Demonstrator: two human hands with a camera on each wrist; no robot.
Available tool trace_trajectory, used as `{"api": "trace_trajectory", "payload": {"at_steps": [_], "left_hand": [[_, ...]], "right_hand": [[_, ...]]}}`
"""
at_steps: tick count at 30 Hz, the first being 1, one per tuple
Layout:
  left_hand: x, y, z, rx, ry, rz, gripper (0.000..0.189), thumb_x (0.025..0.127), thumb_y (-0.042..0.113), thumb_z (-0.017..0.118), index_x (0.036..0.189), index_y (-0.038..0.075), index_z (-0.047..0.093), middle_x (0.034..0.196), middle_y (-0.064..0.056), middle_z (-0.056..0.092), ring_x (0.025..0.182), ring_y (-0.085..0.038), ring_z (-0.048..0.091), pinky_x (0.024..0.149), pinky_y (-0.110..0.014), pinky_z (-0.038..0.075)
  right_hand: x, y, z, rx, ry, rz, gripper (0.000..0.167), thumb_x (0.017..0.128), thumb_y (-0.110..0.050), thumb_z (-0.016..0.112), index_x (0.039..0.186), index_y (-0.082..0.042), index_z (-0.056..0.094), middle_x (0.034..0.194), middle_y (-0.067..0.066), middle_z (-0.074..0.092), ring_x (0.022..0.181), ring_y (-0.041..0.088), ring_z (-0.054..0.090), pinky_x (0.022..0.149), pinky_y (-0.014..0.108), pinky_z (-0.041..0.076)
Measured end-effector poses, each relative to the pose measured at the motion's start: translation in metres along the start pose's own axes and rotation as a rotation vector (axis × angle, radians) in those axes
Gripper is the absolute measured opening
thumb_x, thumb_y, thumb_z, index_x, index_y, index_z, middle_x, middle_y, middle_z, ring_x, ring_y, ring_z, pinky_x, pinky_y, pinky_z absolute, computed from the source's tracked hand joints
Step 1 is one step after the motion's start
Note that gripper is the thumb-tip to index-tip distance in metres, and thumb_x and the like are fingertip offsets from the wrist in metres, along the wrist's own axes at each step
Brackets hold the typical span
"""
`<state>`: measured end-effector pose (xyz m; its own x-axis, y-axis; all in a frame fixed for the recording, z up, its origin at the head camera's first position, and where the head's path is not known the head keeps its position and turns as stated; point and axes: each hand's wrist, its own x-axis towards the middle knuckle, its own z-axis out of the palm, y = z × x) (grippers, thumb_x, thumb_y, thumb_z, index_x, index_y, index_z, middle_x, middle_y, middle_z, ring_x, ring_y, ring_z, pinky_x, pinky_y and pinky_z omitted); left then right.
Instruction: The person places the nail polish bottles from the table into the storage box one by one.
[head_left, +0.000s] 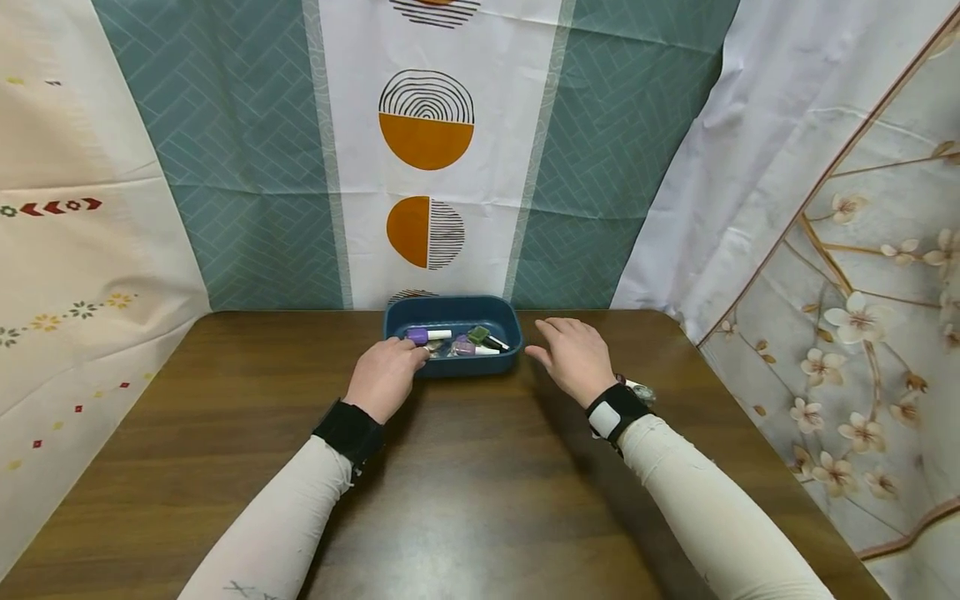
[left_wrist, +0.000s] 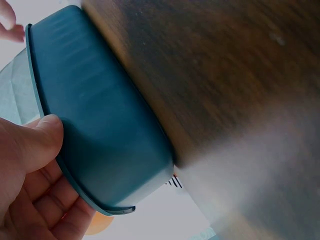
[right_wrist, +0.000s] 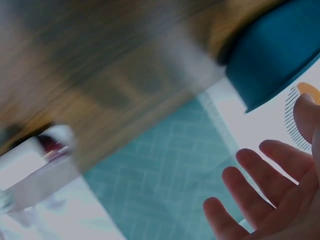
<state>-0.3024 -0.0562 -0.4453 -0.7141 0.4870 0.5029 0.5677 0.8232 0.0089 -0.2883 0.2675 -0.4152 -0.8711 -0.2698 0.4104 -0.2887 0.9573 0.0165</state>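
Note:
A dark blue plastic bin (head_left: 465,367) stands near the far edge of the table. My left hand (head_left: 386,375) grips its left front rim; in the left wrist view the thumb (left_wrist: 47,132) presses the outer wall and the other fingers lie over the rim. Inside lie a small purple bottle with a white cap (head_left: 427,335), a lilac one with a white cap (head_left: 476,350), a small green item (head_left: 477,334) and a black and white item (head_left: 495,342). My right hand (head_left: 573,354) hovers just right of the bin, fingers spread and holding nothing.
On the wooden table (head_left: 465,467), partly hidden behind my right wrist, lie small items (head_left: 641,393), one white and dark red (right_wrist: 50,145) in the right wrist view. A patterned curtain (head_left: 427,267) hangs behind the table, with floral cloth (head_left: 855,375) at the right.

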Motion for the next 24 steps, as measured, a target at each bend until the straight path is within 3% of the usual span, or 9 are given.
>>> {"api": "trace_trajectory", "payload": {"at_steps": [14, 24], "left_hand": [[0.000, -0.002, 0.001, 0.000, -0.001, 0.007, 0.013, 0.095, 0.012, 0.077, 0.107, 0.010, 0.081, 0.095, -0.007, 0.077, 0.083, -0.025, 0.068, 0.079, -0.039, 0.059], [-0.001, -0.002, 0.000, -0.015, -0.014, -0.003, 0.014, 0.095, 0.013, 0.077, 0.109, 0.010, 0.081, 0.097, -0.006, 0.077, 0.085, -0.026, 0.068, 0.082, -0.040, 0.059]], "right_hand": [[-0.049, 0.047, -0.013, -0.051, -0.006, -0.003, 0.057, 0.091, -0.041, 0.080, 0.134, -0.006, 0.069, 0.128, 0.016, 0.071, 0.122, 0.039, 0.063, 0.105, 0.057, 0.047], [-0.073, 0.072, -0.021, -0.066, -0.062, 0.054, 0.041, 0.080, -0.034, 0.090, 0.112, -0.010, 0.080, 0.105, 0.009, 0.075, 0.096, 0.035, 0.068, 0.080, 0.053, 0.056]]}}
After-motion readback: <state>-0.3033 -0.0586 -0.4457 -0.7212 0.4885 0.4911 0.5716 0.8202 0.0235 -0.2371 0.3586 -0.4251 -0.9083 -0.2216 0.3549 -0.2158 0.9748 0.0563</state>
